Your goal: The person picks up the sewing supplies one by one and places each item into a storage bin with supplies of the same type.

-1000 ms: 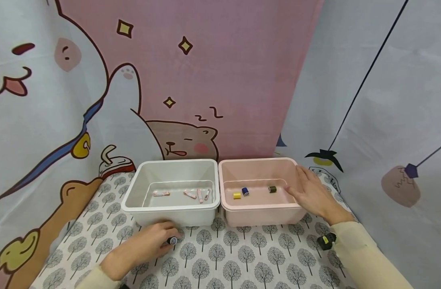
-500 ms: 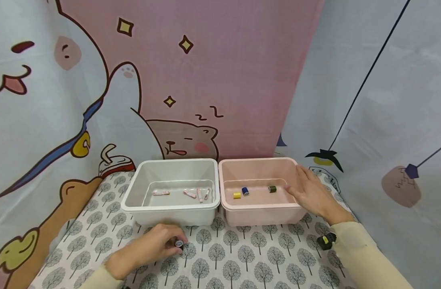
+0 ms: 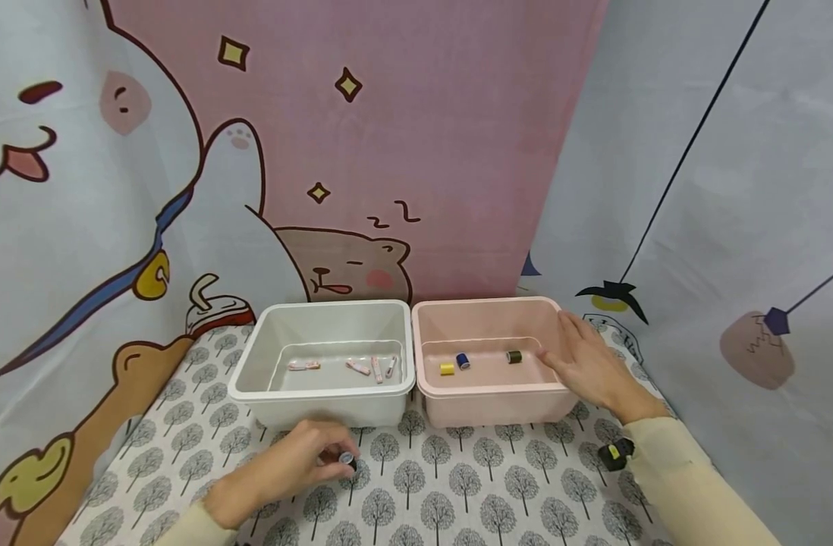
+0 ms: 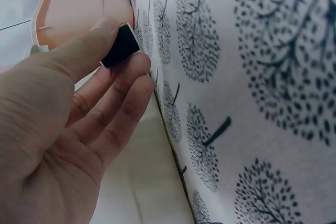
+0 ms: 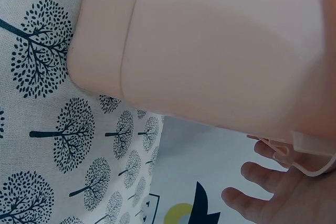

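My left hand (image 3: 300,462) pinches a small black thread spool (image 3: 348,459) between thumb and fingers, just in front of the white bin (image 3: 321,396). Up close in the left wrist view, the dark side of the spool (image 4: 122,46) shows at the fingertips, over the tree-print cloth. My right hand (image 3: 590,368) rests at the right rim of the pink bin (image 3: 498,393), its fingers fairly straight and its thumb over the inside. Inside that bin lie a yellow spool (image 3: 447,369), a blue spool (image 3: 463,361) and a dark green spool (image 3: 514,356).
Several slim pink-and-white pieces (image 3: 378,370), too small to identify, lie in the white bin. Both bins stand side by side on tree-print cloth (image 3: 437,485), against a cartoon curtain (image 3: 457,152). A black device (image 3: 616,453) sits at my right wrist.
My left hand has shifted right along the front of the white bin, carrying the black spool with it. The right hand and the bins stay where they were.
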Demonstrator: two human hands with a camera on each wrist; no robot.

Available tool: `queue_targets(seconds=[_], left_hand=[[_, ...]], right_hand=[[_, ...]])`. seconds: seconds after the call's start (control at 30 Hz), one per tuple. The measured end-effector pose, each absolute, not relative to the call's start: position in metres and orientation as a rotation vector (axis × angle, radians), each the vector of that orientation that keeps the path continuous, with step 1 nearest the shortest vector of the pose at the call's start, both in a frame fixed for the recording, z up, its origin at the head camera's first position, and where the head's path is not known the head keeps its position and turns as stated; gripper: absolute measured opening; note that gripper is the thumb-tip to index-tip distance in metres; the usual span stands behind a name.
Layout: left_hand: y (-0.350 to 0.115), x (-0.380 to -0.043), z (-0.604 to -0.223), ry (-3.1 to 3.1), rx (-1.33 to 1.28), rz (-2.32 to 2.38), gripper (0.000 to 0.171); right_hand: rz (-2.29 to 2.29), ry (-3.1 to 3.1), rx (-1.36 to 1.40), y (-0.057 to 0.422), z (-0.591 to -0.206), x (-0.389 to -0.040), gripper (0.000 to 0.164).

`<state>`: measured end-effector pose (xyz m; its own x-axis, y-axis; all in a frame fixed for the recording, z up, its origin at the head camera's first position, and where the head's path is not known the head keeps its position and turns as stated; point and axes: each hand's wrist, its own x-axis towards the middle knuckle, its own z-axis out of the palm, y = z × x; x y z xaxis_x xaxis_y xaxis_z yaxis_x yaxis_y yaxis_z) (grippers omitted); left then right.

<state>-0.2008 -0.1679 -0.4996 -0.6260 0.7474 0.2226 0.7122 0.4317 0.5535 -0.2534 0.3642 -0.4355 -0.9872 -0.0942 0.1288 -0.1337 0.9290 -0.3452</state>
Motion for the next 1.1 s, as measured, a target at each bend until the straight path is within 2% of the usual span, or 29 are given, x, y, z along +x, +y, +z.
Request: queue_targets(seconds=[0.83,1.1], left_hand=[[-0.128,-0.188,-0.468,2.745,1.499,1.039,0.021],[-0.115,-0.188,-0.454,2.728,1.639,1.093,0.021]], right_hand=[[0.575,-2.973,0.172,0.365,-0.435,-0.253,0.110],[0.599,-2.972,0.181,0.365,-0.436,-0.255,0.111]])
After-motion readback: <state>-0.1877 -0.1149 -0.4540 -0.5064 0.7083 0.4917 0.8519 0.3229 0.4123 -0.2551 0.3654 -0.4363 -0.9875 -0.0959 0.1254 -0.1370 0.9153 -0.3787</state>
